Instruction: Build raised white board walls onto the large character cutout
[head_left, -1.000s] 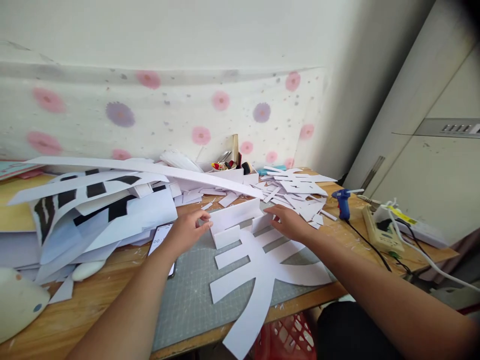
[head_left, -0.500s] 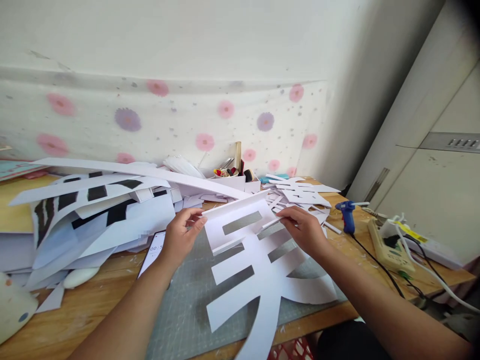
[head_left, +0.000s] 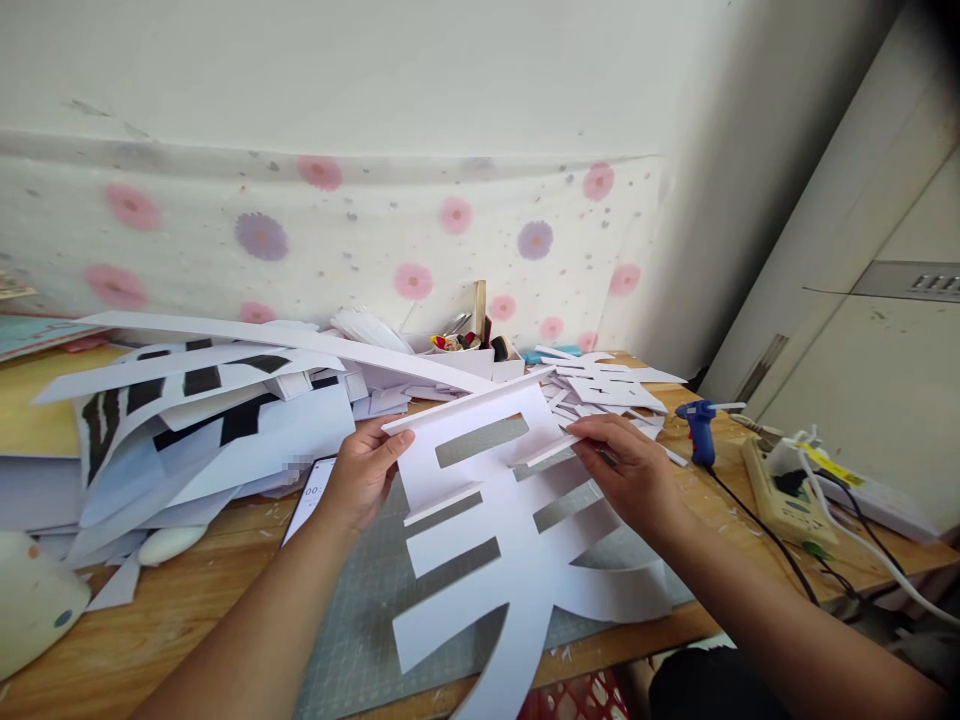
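The white foam-board cut-out [head_left: 514,540], with thin raised strips along some of its edges, is held tilted above the grey cutting mat [head_left: 356,620], its lower leg reaching past the front edge of the desk [head_left: 217,580]. The left hand [head_left: 367,470] grips its upper left corner between thumb and fingers; the right hand [head_left: 626,465] pinches it by the short right strip. It should be light and rather stiff, but weak at the narrow arms, so the broad upper part seems the safer hold. On the phone [head_left: 306,498] "00:" can be read; the writing on the yellow label [head_left: 825,465] is too small.
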